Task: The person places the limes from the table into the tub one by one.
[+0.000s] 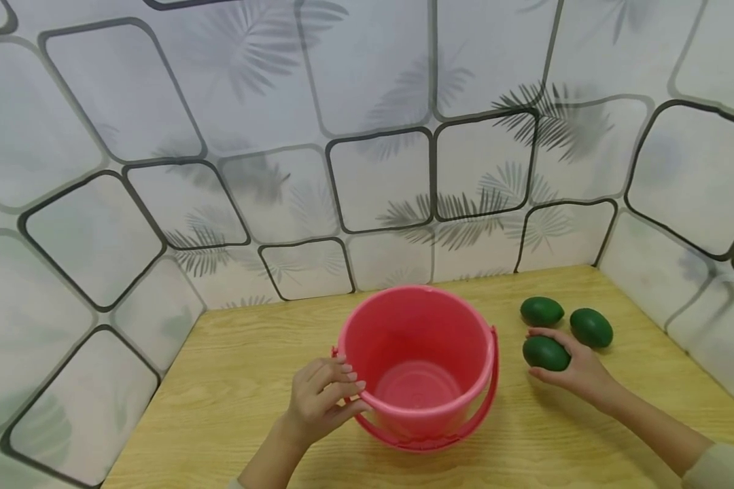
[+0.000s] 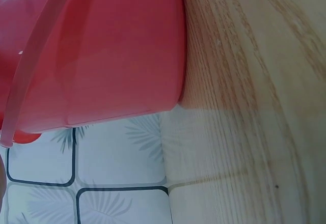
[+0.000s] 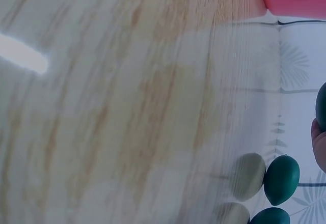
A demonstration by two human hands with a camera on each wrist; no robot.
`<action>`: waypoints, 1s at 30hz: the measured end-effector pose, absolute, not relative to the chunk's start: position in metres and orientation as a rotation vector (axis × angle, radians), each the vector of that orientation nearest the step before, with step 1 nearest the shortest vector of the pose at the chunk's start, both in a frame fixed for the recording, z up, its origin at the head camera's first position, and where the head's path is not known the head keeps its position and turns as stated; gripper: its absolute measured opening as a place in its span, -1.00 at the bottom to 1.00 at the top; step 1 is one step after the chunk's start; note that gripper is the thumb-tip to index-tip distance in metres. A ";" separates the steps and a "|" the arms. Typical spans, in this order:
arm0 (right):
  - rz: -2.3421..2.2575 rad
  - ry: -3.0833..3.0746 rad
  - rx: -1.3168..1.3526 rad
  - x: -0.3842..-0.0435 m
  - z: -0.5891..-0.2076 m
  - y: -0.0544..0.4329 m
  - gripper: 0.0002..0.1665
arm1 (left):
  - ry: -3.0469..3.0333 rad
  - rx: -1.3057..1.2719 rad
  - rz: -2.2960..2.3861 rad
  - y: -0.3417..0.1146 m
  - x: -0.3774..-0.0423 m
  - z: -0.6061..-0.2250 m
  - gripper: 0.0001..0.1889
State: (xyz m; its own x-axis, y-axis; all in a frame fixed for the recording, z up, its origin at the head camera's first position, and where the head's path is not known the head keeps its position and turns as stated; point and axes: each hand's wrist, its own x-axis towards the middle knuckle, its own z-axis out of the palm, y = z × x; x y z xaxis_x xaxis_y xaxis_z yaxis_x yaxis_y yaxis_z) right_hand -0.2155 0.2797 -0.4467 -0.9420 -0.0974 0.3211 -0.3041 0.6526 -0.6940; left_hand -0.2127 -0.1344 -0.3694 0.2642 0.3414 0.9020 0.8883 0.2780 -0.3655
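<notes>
A pink plastic bucket (image 1: 416, 411) stands upright on the table, its inside visible down to the bottom and its handle hanging down at the front. My left hand (image 1: 327, 397) holds the bucket's rim on the left side. In the left wrist view the bucket wall (image 2: 117, 56) fills the upper left. Right of the bucket, my right hand (image 1: 578, 370) grips a smooth dark green oval fruit (image 1: 546, 354) between thumb and fingers, raised off the table in the right wrist view. Two more such fruits, one on the left (image 1: 542, 311) and one on the right (image 1: 591, 327), lie just behind that hand.
The light wood-grain table (image 1: 251, 346) carries everything. Behind it and along both sides rise walls (image 1: 379, 183) covered in a pattern of rounded outlines and leaves. In the right wrist view the glossy tabletop (image 3: 127, 107) mirrors the two lying fruits.
</notes>
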 end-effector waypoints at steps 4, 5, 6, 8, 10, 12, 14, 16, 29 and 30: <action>1.199 -2.620 0.327 -0.214 -0.444 0.278 -0.27 | -1.298 -1.293 -0.565 -0.134 -0.213 -0.368 -0.62; 1.200 -2.618 0.332 -0.213 -0.444 0.278 -0.27 | -1.298 -1.294 -0.567 -0.134 -0.213 -0.368 -0.62; 1.200 -2.618 0.338 -0.213 -0.443 0.278 -0.27 | -1.297 -1.294 -0.568 -0.134 -0.213 -0.368 -0.62; 1.196 -2.615 0.350 -0.212 -0.443 0.277 -0.27 | -1.301 -1.293 -0.571 -0.134 -0.213 -0.369 -0.62; 1.194 -2.611 0.364 -0.212 -0.443 0.277 -0.26 | -1.307 -1.291 -0.574 -0.134 -0.213 -0.371 -0.62; 1.192 -2.611 0.372 -0.212 -0.442 0.277 -0.26 | -1.310 -1.290 -0.576 -0.135 -0.213 -0.372 -0.62; 1.190 -2.612 0.378 -0.212 -0.441 0.277 -0.26 | -1.310 -1.289 -0.581 -0.135 -0.213 -0.372 -0.62; 1.186 -2.616 0.386 -0.211 -0.438 0.277 -0.26 | -1.311 -1.288 -0.583 -0.134 -0.213 -0.372 -0.62; 1.171 -2.631 0.413 -0.207 -0.428 0.275 -0.28 | -1.327 -1.285 -0.586 -0.135 -0.213 -0.374 -0.62; 1.172 -2.625 0.420 -0.207 -0.427 0.274 -0.28 | -1.327 -1.285 -0.586 -0.135 -0.213 -0.374 -0.62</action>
